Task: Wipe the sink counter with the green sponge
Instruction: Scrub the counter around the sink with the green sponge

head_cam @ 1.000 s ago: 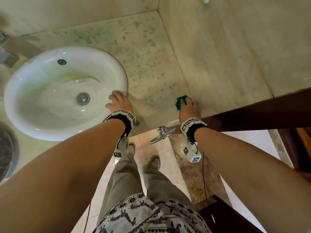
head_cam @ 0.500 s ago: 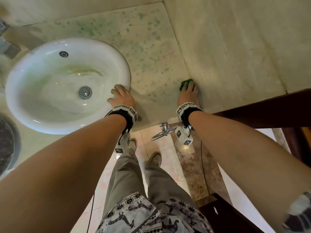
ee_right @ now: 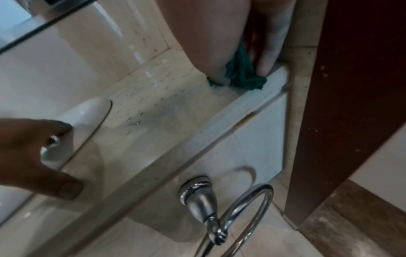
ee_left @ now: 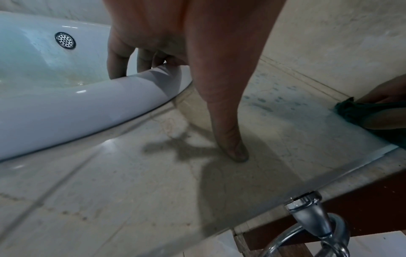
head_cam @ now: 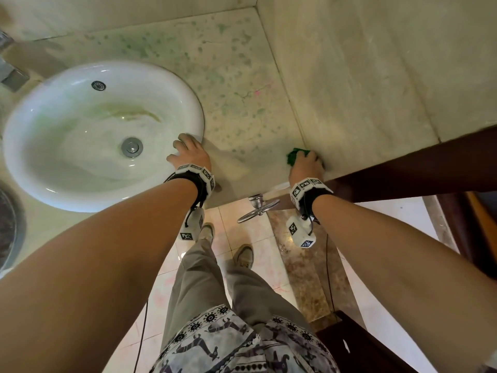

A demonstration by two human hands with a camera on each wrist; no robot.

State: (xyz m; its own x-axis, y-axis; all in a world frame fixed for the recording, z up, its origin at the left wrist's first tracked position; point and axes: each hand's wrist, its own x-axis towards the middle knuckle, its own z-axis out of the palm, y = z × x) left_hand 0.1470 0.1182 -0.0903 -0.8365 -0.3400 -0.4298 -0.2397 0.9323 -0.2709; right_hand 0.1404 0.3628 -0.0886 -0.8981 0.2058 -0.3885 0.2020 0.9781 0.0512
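Observation:
The green sponge [head_cam: 294, 154] lies on the beige sink counter [head_cam: 242, 103], in the right corner where it meets the side wall, close to the front edge. My right hand [head_cam: 305, 161] grips it, fingers curled over the top; the right wrist view shows the sponge [ee_right: 241, 76] bunched between thumb and fingers. My left hand [head_cam: 188, 153] rests on the right rim of the white sink [head_cam: 197, 114]. Its fingers lie over the rim and its thumb [ee_left: 237, 153] presses on the counter. Green specks dot the counter behind both hands.
A tiled wall [head_cam: 376, 76] bounds the counter on the right, with a dark wooden frame [head_cam: 403, 168] at its front end. A chrome towel ring [head_cam: 258, 208] hangs under the front edge between my hands. A faucet [head_cam: 10, 74] sits at far left.
My right hand pushed the sponge away along the side wall, then drew it back toward the front edge. My left hand stayed on the sink rim.

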